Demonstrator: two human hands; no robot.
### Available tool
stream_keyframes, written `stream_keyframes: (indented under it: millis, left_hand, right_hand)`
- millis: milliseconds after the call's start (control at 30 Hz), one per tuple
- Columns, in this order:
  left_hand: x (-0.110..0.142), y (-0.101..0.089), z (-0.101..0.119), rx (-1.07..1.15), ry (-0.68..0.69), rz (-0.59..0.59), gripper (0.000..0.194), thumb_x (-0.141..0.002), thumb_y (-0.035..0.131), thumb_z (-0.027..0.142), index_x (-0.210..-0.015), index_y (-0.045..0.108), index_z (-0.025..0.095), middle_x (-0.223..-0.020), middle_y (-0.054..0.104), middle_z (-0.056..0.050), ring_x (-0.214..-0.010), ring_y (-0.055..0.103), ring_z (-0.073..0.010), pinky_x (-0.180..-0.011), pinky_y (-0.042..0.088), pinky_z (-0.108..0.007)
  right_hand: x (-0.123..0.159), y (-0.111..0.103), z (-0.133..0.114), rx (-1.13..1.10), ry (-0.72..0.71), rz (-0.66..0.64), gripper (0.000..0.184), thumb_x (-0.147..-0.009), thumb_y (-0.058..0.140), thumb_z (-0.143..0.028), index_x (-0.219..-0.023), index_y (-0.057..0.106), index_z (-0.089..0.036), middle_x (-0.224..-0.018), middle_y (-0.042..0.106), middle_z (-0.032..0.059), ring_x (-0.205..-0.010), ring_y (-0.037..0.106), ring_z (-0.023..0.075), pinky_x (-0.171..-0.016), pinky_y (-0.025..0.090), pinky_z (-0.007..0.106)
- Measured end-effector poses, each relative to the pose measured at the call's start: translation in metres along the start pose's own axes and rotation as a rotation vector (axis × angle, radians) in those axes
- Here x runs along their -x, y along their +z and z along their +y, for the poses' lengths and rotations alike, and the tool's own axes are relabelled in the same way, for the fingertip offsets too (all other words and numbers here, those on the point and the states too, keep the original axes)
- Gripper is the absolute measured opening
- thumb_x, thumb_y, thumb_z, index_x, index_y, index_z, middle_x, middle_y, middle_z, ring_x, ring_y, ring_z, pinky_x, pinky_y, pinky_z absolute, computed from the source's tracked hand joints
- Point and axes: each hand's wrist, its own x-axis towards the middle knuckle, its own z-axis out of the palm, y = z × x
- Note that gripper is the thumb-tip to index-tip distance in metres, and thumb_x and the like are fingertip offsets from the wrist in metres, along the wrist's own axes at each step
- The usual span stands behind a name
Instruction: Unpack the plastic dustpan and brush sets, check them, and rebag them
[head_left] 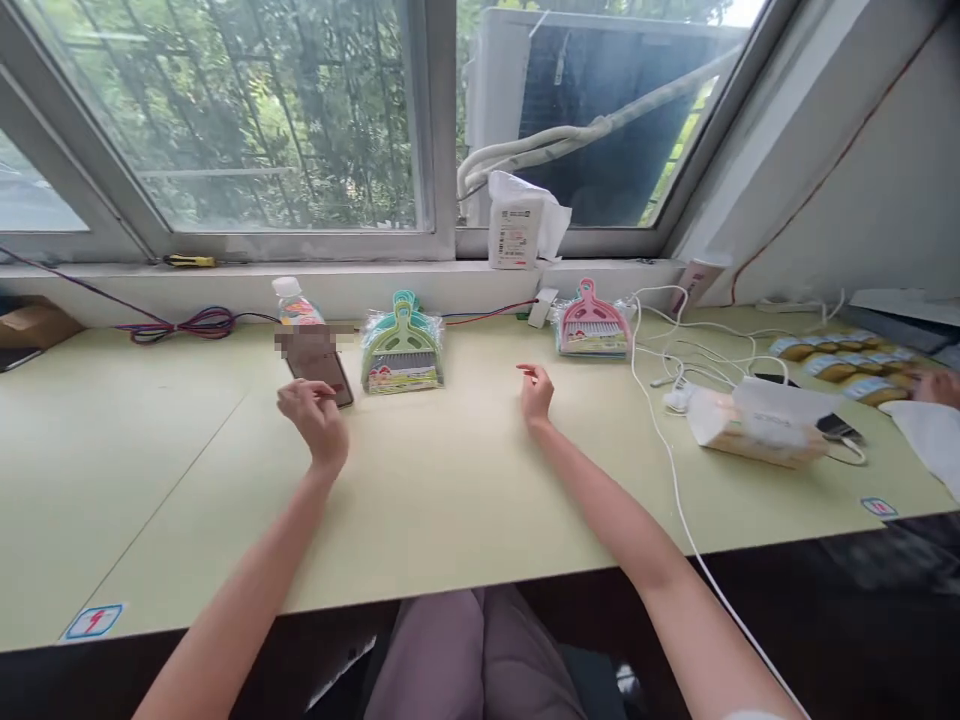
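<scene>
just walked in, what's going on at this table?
Someone sits at the table. Their left hand is at a phone in front of a bottle; contact is unclear. Their right hand is loosely curled, nothing visible in it, nearest the pink dustpan set. The green dustpan set stands beyond the hands. Another person's hand shows at far right.

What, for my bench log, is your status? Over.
Left hand at phone, contact unclear. Right hand loosely curled, nothing visible in it. Bottle behind phone, green dustpan set alongside.
</scene>
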Motion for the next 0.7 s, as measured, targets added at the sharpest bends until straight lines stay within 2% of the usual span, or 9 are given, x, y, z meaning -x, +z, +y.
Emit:
stream_keyframes:
  millis: [33, 167, 267, 367, 433, 500, 600, 700]
  left_hand:
    - [0.014, 0.008, 0.017, 0.016, 0.055, -0.026, 0.024, -0.07, 0.045, 0.007, -0.084, 0.057, 0.023, -0.104, 0.047, -0.01, -0.118, 0.038, -0.0299, -0.1, 0.034, -0.051]
    - [0.055, 0.049, 0.079, 0.144, 0.319, -0.457, 0.019, -0.072, 0.05, 0.008, -0.071, 0.06, 0.023, -0.097, 0.051, -0.008, -0.104, 0.048, -0.0288, -0.096, 0.038, -0.048]
    - [0.064, 0.084, 0.1, 0.123, 0.394, -0.636, 0.022, -0.078, 0.046, 0.008, -0.074, 0.062, 0.023, -0.102, 0.055, -0.007, -0.101, 0.05, -0.0258, -0.096, 0.04, -0.045]
    - [0.064, 0.11, 0.096, 0.038, 0.346, -0.671, 0.026, -0.08, 0.043, 0.005, -0.077, 0.063, 0.021, -0.103, 0.057, -0.007, -0.104, 0.052, -0.0236, -0.098, 0.04, -0.043]
    - [0.064, 0.12, 0.085, 0.021, 0.328, -0.709, 0.026, -0.078, 0.043, 0.003, -0.076, 0.064, 0.02, -0.103, 0.058, -0.007, -0.106, 0.052, -0.0227, -0.1, 0.039, -0.041]
    - [0.065, 0.123, 0.074, 0.052, 0.338, -0.752, 0.026, -0.078, 0.044, 0.004, -0.076, 0.065, 0.019, -0.103, 0.059, -0.007, -0.106, 0.054, -0.0216, -0.099, 0.04, -0.038]
    - [0.066, 0.126, 0.06, 0.107, 0.338, -0.808, 0.026, -0.08, 0.043, 0.006, -0.077, 0.065, 0.019, -0.101, 0.06, -0.006, -0.102, 0.056, -0.0199, -0.095, 0.043, -0.035]
    - [0.067, 0.13, 0.052, 0.147, 0.301, -0.836, 0.026, -0.081, 0.042, 0.008, -0.08, 0.066, 0.019, -0.099, 0.061, -0.006, -0.098, 0.057, -0.0189, -0.091, 0.045, -0.034]
  right_hand:
    - [-0.013, -0.018, 0.005, 0.059, -0.002, 0.051, 0.03, -0.068, 0.036, -0.009, -0.074, 0.062, -0.022, -0.093, 0.065, 0.0035, -0.092, 0.055, 0.018, -0.087, 0.042, 0.031]
    - [-0.064, -0.081, 0.016, 0.271, -0.019, 0.261, 0.033, -0.07, 0.038, -0.011, -0.089, 0.063, -0.018, -0.103, 0.063, 0.0092, -0.1, 0.053, 0.0205, -0.093, 0.039, 0.035]
    - [-0.095, -0.111, 0.025, 0.468, 0.008, 0.281, 0.041, -0.072, 0.039, -0.009, -0.107, 0.059, -0.014, -0.116, 0.059, 0.015, -0.107, 0.051, 0.0226, -0.095, 0.038, 0.037]
    - [-0.117, -0.12, 0.037, 0.716, -0.093, 0.18, 0.05, -0.074, 0.045, -0.01, -0.124, 0.051, -0.013, -0.13, 0.051, 0.0174, -0.119, 0.042, 0.0257, -0.099, 0.034, 0.041]
    - [-0.126, -0.116, 0.045, 0.882, -0.227, 0.09, 0.056, -0.076, 0.047, -0.011, -0.131, 0.047, -0.016, -0.14, 0.043, 0.0152, -0.127, 0.034, 0.0282, -0.101, 0.032, 0.045]
    - [-0.133, -0.108, 0.052, 1.031, -0.349, 0.009, 0.057, -0.078, 0.046, -0.01, -0.134, 0.045, -0.02, -0.142, 0.042, 0.0133, -0.13, 0.03, 0.0293, -0.102, 0.028, 0.049]
    - [-0.14, -0.102, 0.064, 1.168, -0.452, -0.051, 0.054, -0.082, 0.044, -0.012, -0.136, 0.046, -0.02, -0.13, 0.053, 0.0161, -0.122, 0.037, 0.0296, -0.1, 0.027, 0.051]
    - [-0.146, -0.107, 0.077, 1.234, -0.471, -0.041, 0.041, -0.084, 0.046, -0.017, -0.122, 0.06, -0.018, -0.112, 0.061, 0.0155, -0.108, 0.043, 0.0297, -0.093, 0.029, 0.05]
